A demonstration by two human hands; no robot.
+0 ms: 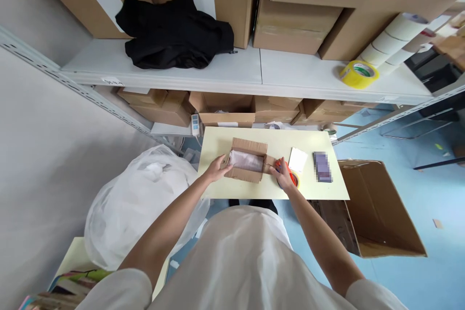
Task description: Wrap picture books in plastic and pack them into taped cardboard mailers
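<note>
A small open cardboard box (247, 174) sits on the pale yellow table in front of me, its flaps spread outward. Inside it lies an item in whitish, translucent wrap (246, 160). My left hand (217, 169) grips the box's left end, thumb along the near edge. At the opposite end, my right hand (284, 176) holds the right flap between thumb and fingers. Partly under and behind that hand are a red tape dispenser (291, 174) and a roll of yellow tape (298, 179).
A white card or pad (298, 160) and a blurred dark rectangle (322, 167) lie on the table's right (336, 186). A large open carton (385, 213) stands right, a bulging white plastic bag (134, 208) left. Shelving (232, 80) ahead carries boxes, black cloth (178, 34) and tape rolls (359, 74).
</note>
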